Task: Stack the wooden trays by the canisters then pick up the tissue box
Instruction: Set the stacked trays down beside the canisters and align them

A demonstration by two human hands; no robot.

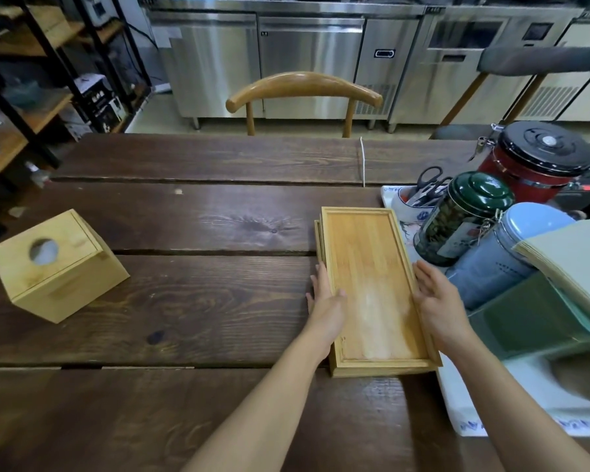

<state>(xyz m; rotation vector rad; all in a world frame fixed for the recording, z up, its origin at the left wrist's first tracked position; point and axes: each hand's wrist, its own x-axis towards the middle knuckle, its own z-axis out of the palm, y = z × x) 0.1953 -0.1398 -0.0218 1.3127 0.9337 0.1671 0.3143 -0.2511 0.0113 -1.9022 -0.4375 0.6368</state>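
Light wooden trays lie stacked on the dark table, just left of the canisters; a lower tray's edge peeks out at the far left corner. My left hand presses flat against the stack's left long side, thumb over the rim. On the opposite long side rests my right hand, fingers extended along the edge. A green canister, a blue-grey canister and a red canister with a black lid stand to the right. The wooden tissue box sits tilted at the far left of the table.
A white cup with scissors stands behind the trays. Green and pale paper sheets and a white cloth lie at the right. A wooden chair faces the far table edge. Shelving stands at the left.
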